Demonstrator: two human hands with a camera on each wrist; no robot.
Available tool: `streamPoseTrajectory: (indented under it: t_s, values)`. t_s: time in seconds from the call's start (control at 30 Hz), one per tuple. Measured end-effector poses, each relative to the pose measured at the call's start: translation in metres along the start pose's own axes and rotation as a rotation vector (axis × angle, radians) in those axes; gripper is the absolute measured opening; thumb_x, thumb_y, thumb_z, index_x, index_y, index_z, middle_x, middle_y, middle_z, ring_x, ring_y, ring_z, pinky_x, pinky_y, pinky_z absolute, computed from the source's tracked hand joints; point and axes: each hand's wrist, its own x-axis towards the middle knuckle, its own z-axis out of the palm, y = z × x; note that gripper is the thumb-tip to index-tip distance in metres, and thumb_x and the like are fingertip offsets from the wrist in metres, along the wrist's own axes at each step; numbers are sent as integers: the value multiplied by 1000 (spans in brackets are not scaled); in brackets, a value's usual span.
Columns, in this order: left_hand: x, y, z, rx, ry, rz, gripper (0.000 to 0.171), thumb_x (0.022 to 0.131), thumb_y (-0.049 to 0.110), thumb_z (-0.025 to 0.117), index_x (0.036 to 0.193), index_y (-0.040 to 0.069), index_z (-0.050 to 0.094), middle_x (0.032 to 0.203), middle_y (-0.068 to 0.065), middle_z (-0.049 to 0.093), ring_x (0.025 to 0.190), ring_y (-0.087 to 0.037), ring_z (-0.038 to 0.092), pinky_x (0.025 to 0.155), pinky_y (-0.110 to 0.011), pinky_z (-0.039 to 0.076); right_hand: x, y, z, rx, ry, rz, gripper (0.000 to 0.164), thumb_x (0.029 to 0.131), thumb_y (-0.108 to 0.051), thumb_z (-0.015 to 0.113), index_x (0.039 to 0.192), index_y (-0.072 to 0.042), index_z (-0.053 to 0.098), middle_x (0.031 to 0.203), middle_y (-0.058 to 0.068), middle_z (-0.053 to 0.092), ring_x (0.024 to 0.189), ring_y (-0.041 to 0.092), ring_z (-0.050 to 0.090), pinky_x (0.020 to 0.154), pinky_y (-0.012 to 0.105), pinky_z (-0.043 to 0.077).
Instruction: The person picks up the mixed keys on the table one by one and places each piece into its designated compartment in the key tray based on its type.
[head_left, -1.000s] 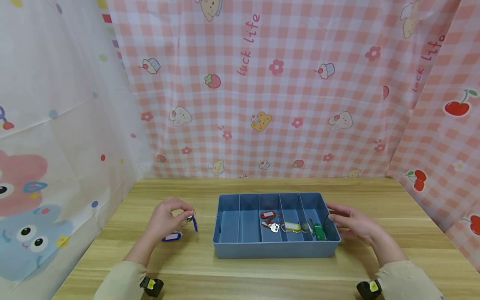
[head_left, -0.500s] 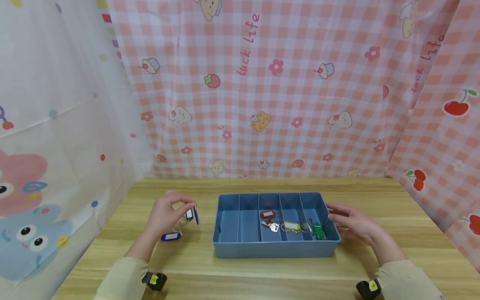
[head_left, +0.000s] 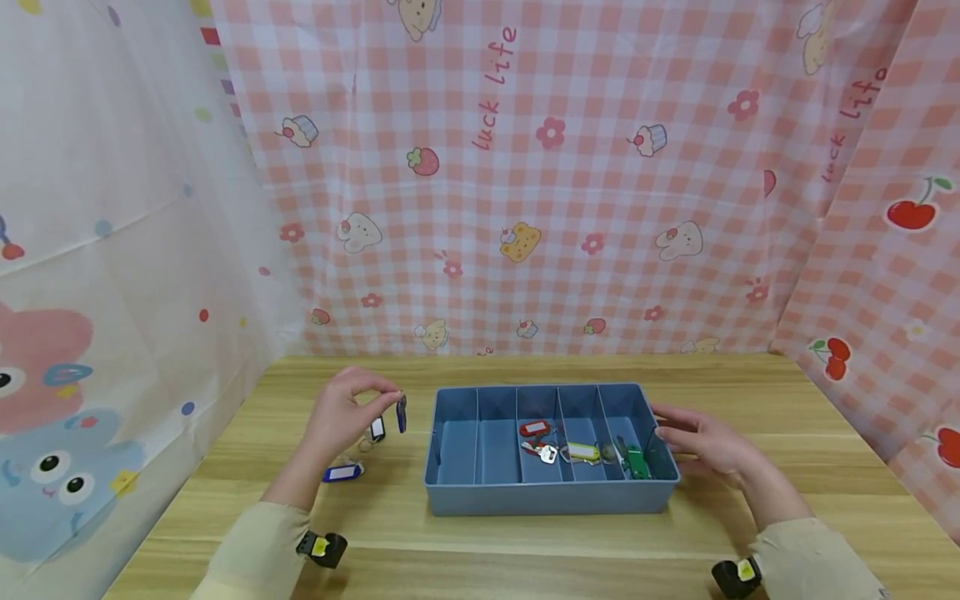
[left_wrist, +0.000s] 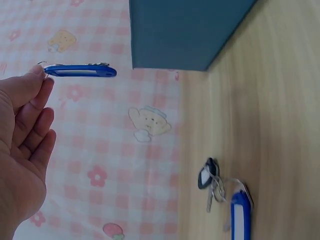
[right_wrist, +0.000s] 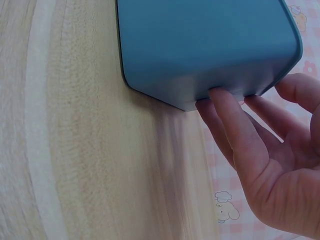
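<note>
My left hand (head_left: 341, 417) pinches a blue key tag (head_left: 401, 414) by its ring between thumb and fingertips. The tag hangs above the table, left of a blue-grey divided box (head_left: 551, 500); its keys show only as a sliver of metal in the left wrist view. On the table below lie a black key tag (head_left: 377, 429) with a key and another blue key tag (left_wrist: 240, 220). My right hand (head_left: 705, 442) rests its fingertips on the box's right end wall, fingers extended, as the right wrist view shows.
Inside the box's right three compartments are red key tags (head_left: 535, 428) with a key, a yellow key tag (head_left: 583, 452) and a green key tag (head_left: 638, 462). Patterned curtains (head_left: 525, 183) stand behind the wooden table (head_left: 570, 554) and at both sides.
My left hand has risen and shifted right with the blue key tag, away from the black key tag and the other blue tag. My right hand stays at the box's end.
</note>
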Motion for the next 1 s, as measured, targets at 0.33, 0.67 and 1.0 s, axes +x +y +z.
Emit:
streamPoseTrajectory:
  t_s: [0.33, 0.67, 1.0]
  values:
    - [10, 13, 9, -28, 8, 25, 9, 84, 16, 81, 86, 8, 79, 88, 0, 72, 89, -20, 61, 80, -43, 50, 0, -1, 0, 2, -1, -2, 68, 101, -20, 58, 152, 7, 21, 143, 37, 38, 111, 30, 60, 88, 48, 54]
    - [19, 27, 20, -79, -9, 50, 5, 84, 14, 80, 88, 10, 79, 87, 1, 72, 90, -20, 60, 79, -45, 50, 0, 0, 1, 15, -13, -8, 68, 102, -19, 57, 152, 8, 20, 142, 37, 39, 111, 29, 60, 88, 47, 54]
    - [26, 33, 33, -102, -8, 73, 7, 84, 16, 81, 86, 9, 79, 86, 2, 72, 89, -18, 60, 80, -40, 50, 0, 1, 0, 25, -17, -12, 68, 102, -19, 57, 152, 9, 19, 143, 37, 38, 111, 28, 60, 89, 45, 54]
